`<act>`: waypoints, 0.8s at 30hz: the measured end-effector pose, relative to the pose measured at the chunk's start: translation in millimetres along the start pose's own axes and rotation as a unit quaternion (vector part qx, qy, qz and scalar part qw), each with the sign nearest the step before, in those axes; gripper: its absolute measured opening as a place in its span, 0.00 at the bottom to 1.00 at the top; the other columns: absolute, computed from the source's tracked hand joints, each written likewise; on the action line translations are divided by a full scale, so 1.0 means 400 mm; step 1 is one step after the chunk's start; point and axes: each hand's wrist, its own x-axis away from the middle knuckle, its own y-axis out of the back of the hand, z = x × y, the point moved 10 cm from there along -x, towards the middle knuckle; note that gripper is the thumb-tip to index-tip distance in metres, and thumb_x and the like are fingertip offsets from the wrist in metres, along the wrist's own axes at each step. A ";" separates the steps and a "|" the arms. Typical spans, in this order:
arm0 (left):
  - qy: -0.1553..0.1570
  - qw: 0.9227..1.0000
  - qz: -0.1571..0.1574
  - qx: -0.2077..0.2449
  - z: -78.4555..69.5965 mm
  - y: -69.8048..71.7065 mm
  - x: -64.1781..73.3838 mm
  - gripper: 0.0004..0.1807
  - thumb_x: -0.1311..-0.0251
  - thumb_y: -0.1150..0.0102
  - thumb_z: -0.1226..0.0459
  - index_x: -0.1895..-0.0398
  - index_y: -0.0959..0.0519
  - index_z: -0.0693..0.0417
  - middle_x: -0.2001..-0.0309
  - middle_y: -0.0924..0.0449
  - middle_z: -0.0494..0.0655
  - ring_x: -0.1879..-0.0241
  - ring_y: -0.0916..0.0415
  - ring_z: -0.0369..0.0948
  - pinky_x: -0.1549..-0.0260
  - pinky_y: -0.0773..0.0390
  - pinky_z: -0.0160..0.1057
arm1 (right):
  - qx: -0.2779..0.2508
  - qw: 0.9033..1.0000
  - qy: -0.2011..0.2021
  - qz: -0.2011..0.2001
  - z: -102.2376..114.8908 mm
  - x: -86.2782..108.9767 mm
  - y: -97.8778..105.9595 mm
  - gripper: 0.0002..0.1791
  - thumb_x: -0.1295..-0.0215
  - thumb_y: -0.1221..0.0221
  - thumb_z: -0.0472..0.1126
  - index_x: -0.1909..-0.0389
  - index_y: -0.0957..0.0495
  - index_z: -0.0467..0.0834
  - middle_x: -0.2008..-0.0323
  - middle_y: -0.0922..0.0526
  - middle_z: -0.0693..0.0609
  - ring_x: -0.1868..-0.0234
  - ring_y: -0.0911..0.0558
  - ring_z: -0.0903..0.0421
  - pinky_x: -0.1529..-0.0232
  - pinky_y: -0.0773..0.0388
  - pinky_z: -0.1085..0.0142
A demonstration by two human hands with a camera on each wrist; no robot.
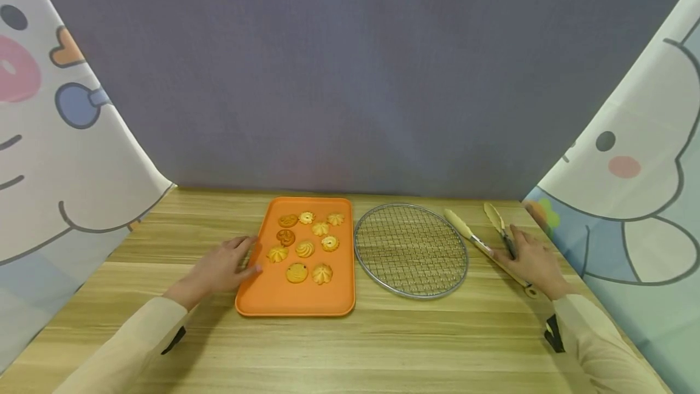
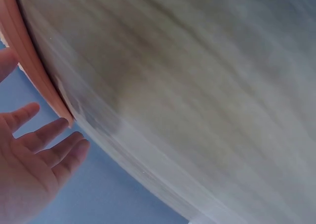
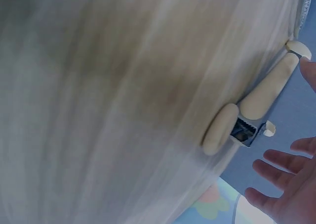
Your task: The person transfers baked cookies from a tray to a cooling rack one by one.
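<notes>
Near the left edge of an orange tray (image 1: pixel 295 303) is my left hand (image 1: pixel 219 267), its thumb by the rim. In the left wrist view this hand (image 2: pixel 29 167) has its fingers spread and holds nothing. Several baked cookies (image 1: pixel 297 272) lie on the tray, some swirled, some flat. On the right, my right hand (image 1: pixel 535 261) hovers at the tongs (image 1: pixel 481 245), which lie spread on the table with cream tips and handles. The right wrist view shows the hand (image 3: pixel 294 197) with loosely extended fingers, apart from the cream handle (image 3: pixel 269 88).
Between tray and tongs lies a round wire cooling rack (image 1: pixel 410 251) with a metal rim. All of it is on a wood-grain table (image 1: pixel 361 351). A grey panel (image 1: pixel 350 78) stands behind, with cartoon-printed cloths (image 1: pixel 618 211) at both sides.
</notes>
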 end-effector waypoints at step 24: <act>-0.018 1.000 0.020 0.016 -0.007 -0.028 0.006 0.26 0.42 0.43 0.53 0.44 0.30 0.59 0.44 0.30 0.62 0.48 0.30 0.62 0.52 0.29 0.59 | 0.005 1.000 -0.001 0.029 0.012 -0.011 -0.043 0.49 0.41 0.49 0.64 0.38 0.46 0.24 0.52 0.32 0.20 0.58 0.27 0.26 0.65 0.28 0.40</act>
